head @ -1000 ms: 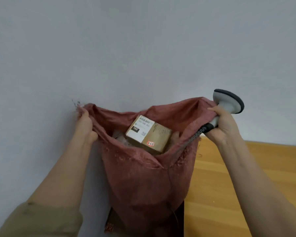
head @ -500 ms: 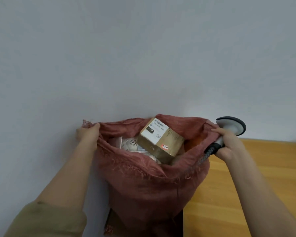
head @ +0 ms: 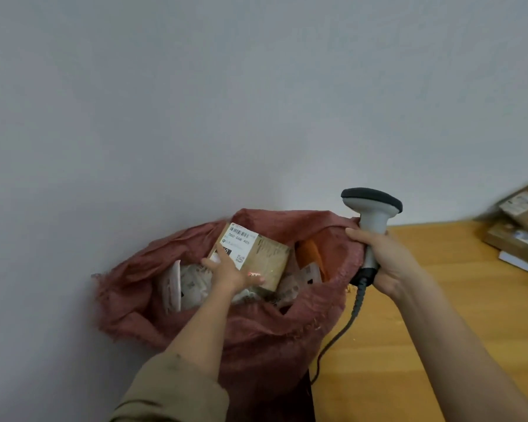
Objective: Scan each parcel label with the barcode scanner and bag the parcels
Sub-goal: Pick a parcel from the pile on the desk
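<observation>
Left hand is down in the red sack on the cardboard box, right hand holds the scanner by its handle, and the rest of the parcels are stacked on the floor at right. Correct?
Not quite. The remaining parcels sit on the wooden table, not the floor; the head view shows it. The rest holds: left hand on the cardboard box in the red sack, right hand gripping the scanner.

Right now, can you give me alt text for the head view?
A left hand reaches into an open red sack and rests on a labelled cardboard box lying atop other parcels. The right hand grips a corded scanner beside the sack, above a wooden table. More parcels sit at the table's far right.
</observation>
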The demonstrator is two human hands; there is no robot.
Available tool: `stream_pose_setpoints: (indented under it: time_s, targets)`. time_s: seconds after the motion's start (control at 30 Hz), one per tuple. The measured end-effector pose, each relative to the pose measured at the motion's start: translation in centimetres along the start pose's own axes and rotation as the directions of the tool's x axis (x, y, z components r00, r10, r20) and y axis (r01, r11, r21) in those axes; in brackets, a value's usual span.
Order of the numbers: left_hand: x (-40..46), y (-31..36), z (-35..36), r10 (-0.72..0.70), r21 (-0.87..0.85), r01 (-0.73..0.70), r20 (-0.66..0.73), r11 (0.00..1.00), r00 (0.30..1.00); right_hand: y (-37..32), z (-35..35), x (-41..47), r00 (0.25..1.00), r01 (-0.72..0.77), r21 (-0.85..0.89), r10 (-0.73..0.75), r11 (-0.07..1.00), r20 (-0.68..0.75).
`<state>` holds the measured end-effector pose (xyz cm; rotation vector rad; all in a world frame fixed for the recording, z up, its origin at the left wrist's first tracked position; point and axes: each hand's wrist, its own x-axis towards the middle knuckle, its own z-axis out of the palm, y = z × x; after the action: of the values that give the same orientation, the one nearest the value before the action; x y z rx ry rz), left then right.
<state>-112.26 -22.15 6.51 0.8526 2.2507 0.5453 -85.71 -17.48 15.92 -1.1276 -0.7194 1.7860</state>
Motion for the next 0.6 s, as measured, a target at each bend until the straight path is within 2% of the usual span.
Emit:
stream_pose_setpoints:
  time_s: [0.07, 0.13, 0.2, 0.23, 0.27, 0.3, 0.37, 0.4, 0.43, 0.47, 0.5, 0.57, 0.6]
  targets:
    - [0.6, 1.0, 1.4, 0.022, -0.053, -0.028, -0.12, 0.998, 0.993, 0.1, -0.4, -0.5, 0.998, 0.016, -0.016, -0.015, 1.0, 0.054]
    - [1.4, 3.0, 2.2, -0.017, -0.192, -0.028, -0.228, 0.981, 0.973, 0.2, -0.7, -0.8, 0.993, 0.001, -0.017, 0.001, 1.0, 0.115]
    - [2.7, 5.2, 2.6, -0.168, -0.387, 0.056, -0.262, 0.921, 0.95, 0.2, -1.1, -0.9, 0.99, -0.008, -0.01, 0.01, 1.0, 0.143]
    - [3.6, 6.0, 2.6, -0.268, -0.509, 0.123, -0.222, 0.852, 0.937, 0.1, -1.2, -0.9, 0.989, -0.003, -0.005, 0.003, 1.0, 0.147]
    - [4.3, 6.6, 2.6, -0.337, -0.633, 0.186, -0.126, 0.751, 0.933, 0.0, -1.5, -0.8, 0.99, 0.008, 0.001, -0.008, 1.0, 0.144]
    - [5.0, 6.8, 2.5, -0.329, -0.751, 0.23, 0.018, 0.619, 0.944, -0.2, -1.7, -0.7, 0.99, 0.017, 0.005, -0.018, 1.0, 0.137]
    - [5.7, 6.7, 2.6, -0.126, -0.921, 0.27, 0.243, 0.279, 0.962, -0.4, -2.1, -0.2, 0.994, 0.027, 0.007, -0.028, 1.0, 0.109]
    - [5.5, 6.1, 2.7, -0.033, -0.951, 0.284, 0.282, 0.122, 0.959, -0.4, -2.2, 0.1, 0.996, 0.019, 0.011, -0.02, 1.0, 0.083]
    - [5.4, 5.4, 2.9, 0.039, -0.957, 0.288, 0.289, 0.041, 0.956, -0.4, -2.3, 0.4, 0.998, 0.006, 0.017, -0.007, 1.0, 0.056]
    - [5.1, 4.8, 3.1, 0.084, -0.956, 0.284, 0.29, 0.076, 0.953, -0.3, -2.5, 0.7, 0.999, 0.001, 0.024, -0.002, 1.0, 0.038]
    - [5.0, 4.3, 3.2, 0.098, -0.935, 0.28, 0.306, 0.219, 0.947, -0.2, -2.6, 0.9, 1.0, -0.002, 0.03, 0.001, 1.0, 0.029]
    - [4.4, 2.9, 3.3, 0.037, -0.727, 0.276, 0.382, 0.629, 0.923, 0.2, -3.0, 1.1, 0.999, -0.015, 0.022, 0.014, 1.0, 0.029]
    - [4.0, 2.0, 3.3, -0.016, -0.56, 0.27, 0.416, 0.783, 0.909, 0.5, -3.3, 1.2, 0.999, -0.029, 0.011, 0.029, 1.0, 0.028]
